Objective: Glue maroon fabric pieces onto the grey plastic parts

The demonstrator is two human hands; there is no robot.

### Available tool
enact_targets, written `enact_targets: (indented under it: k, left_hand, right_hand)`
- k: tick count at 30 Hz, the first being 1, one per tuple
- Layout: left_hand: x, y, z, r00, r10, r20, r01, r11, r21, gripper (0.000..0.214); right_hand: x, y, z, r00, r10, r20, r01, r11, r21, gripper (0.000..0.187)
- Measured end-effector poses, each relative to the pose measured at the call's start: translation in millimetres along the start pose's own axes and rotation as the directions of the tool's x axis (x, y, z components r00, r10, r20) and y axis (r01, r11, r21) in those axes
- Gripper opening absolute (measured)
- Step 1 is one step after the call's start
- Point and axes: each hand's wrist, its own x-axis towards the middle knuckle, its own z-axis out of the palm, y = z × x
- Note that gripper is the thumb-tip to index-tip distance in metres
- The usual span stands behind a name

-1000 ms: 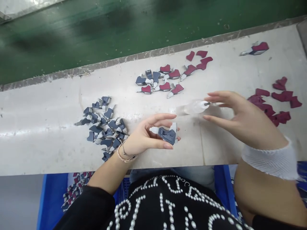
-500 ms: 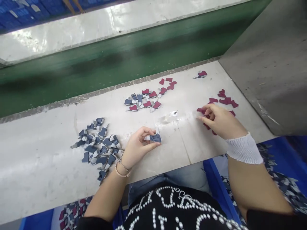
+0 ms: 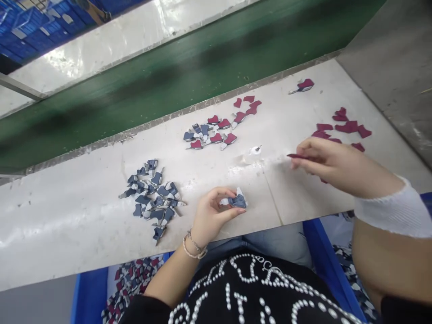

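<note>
My left hand (image 3: 213,212) is closed on a small blue-and-white plastic part (image 3: 237,200), held just above the white table (image 3: 67,216) near its front edge. My right hand (image 3: 332,164) pinches a thin dark-red plastic piece (image 3: 297,156) between its fingertips, lifted a little over the table beside a loose pile of dark-red pieces (image 3: 342,128). A small clear bottle (image 3: 254,151) lies on its side between the two hands. Left of my left hand lies a heap of blue-and-white parts (image 3: 151,198).
A cluster of joined red-and-blue parts (image 3: 219,127) lies beyond the bottle, and a single one (image 3: 303,85) sits further right. A green conveyor belt (image 3: 151,85) runs along the table's far edge. Blue bins (image 3: 87,297) with more parts stand under the table's near edge.
My right hand left the clear bottle, reached into the red pile and came up pinching a red piece. My left hand kept hold of the blue part. The view swung up and right.
</note>
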Motion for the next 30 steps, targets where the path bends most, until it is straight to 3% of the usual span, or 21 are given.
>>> enact_targets:
  k: [3, 5, 10, 14, 17, 21, 26, 30]
  left_hand:
    - [6.2, -3.5, 6.1, 0.997, 0.076, -0.018, -0.076, 0.997, -0.004, 0.034]
    - [10.1, -6.5, 9.9, 0.987, 0.159, -0.021, -0.157, 0.986, 0.057, 0.031]
    - [19.1, -19.6, 12.6, 0.889, 0.457, -0.015, -0.434, 0.853, 0.291, 0.026]
    - [24.3, -28.2, 8.8, 0.821, 0.570, 0.017, -0.535, 0.760, 0.369, 0.027]
    - [25.8, -29.8, 6.9, 0.818, 0.576, 0.012, -0.534, 0.750, 0.390, 0.027]
    - [26.9, -29.9, 6.0, 0.845, 0.534, -0.031, -0.482, 0.785, 0.389, 0.025]
    - [27.2, -29.7, 7.1, 0.910, 0.399, -0.110, -0.358, 0.893, 0.273, 0.024]
    - [26.7, -27.6, 10.3, 0.941, 0.319, -0.113, -0.301, 0.942, 0.149, 0.024]
  right_hand:
    - [-26.3, -21.6, 18.7, 0.980, -0.051, 0.192, 0.012, 0.980, 0.199, 0.037]
    - [-36.0, -33.5, 30.4, 0.964, -0.074, 0.255, -0.004, 0.957, 0.291, 0.032]
    - [-33.6, -50.3, 47.7, 0.949, -0.136, 0.284, 0.009, 0.913, 0.409, 0.021]
    - [-23.1, -52.0, 54.2, 0.939, -0.170, 0.297, 0.030, 0.906, 0.423, 0.019]
    - [-19.4, -52.0, 56.8, 0.934, -0.180, 0.308, 0.012, 0.879, 0.477, 0.021]
    - [-19.0, -50.6, 54.6, 0.941, -0.137, 0.309, -0.049, 0.848, 0.528, 0.020]
    - [-17.0, -34.6, 41.5, 0.983, -0.027, 0.181, -0.050, 0.912, 0.408, 0.021]
    - [-15.7, -17.4, 29.2, 0.993, 0.066, 0.094, -0.097, 0.923, 0.373, 0.025]
